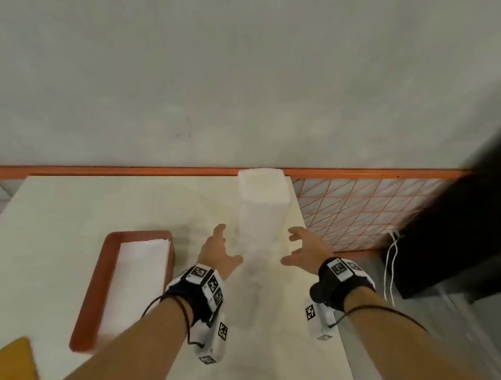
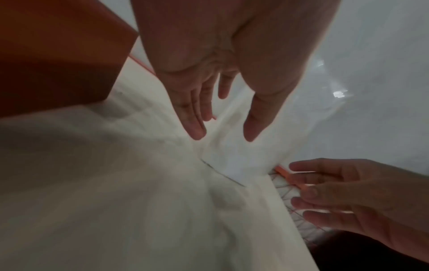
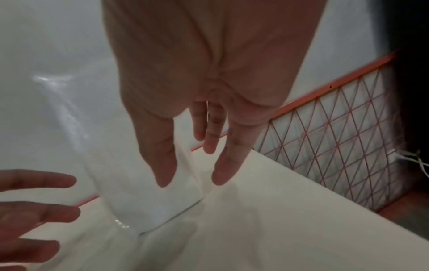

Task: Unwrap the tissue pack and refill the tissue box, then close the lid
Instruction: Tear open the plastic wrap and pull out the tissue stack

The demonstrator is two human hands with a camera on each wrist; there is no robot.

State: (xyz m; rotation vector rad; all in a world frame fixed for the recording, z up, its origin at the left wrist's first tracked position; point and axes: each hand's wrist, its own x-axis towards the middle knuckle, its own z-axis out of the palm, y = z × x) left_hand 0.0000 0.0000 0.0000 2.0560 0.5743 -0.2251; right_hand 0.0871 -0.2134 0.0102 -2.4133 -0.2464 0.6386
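A tall white tissue pack (image 1: 261, 202) in clear film stands upright on the white table (image 1: 63, 221), near its far right edge. My left hand (image 1: 230, 243) is open just left of the pack's lower part, fingers spread. Just right of it, my right hand (image 1: 288, 246) is open too. Neither hand holds anything. In the left wrist view my left hand (image 2: 224, 136) hovers over the pack (image 2: 236, 161). The right wrist view has my right hand (image 3: 191, 180) close to the pack (image 3: 150, 201). The red-brown tissue box (image 1: 94, 291) lies open at the left, with white tissues (image 1: 136, 276) inside.
An orange-framed wire mesh (image 1: 360, 215) borders the table's far and right sides. A black object (image 1: 462, 234) and a white cord (image 1: 390, 268) are beyond the right edge. A yellow-orange flat piece (image 1: 3, 359) lies at the near left corner.
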